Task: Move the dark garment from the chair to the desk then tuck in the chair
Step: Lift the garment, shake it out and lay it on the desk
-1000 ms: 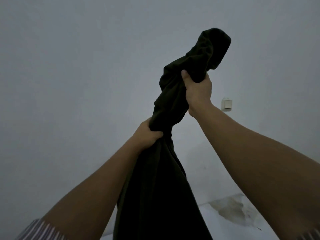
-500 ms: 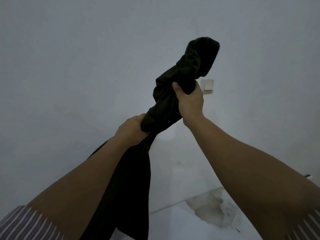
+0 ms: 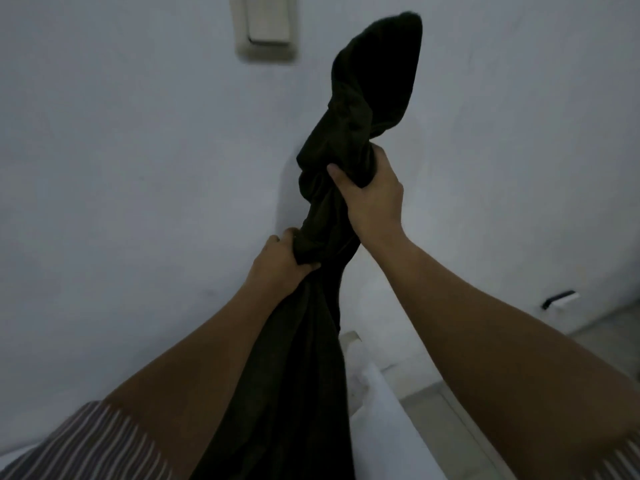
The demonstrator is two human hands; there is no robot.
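Observation:
The dark garment (image 3: pixel 311 358) hangs in a long twisted bundle in front of a pale wall, its upper end sticking up above my hands. My right hand (image 3: pixel 372 199) is clenched around it high up. My left hand (image 3: pixel 282 263) grips it a little lower, with most of the cloth trailing down between my forearms and out of the bottom of the view. A white furniture edge (image 3: pixel 349 337) shows just behind the cloth; I cannot tell whether it is the chair or the desk.
A wall switch (image 3: pixel 266 26) sits on the pale wall at the top left. A small dark and white fitting (image 3: pixel 559 299) lies low on the wall at the right. A white padded surface (image 3: pixel 384 427) is at the lower middle, tiled floor (image 3: pixel 426 400) beside it.
The view has swung, so the wall switch went from mid-right to the top left. Both hands keep their grip on the garment, and white furniture has come into view below.

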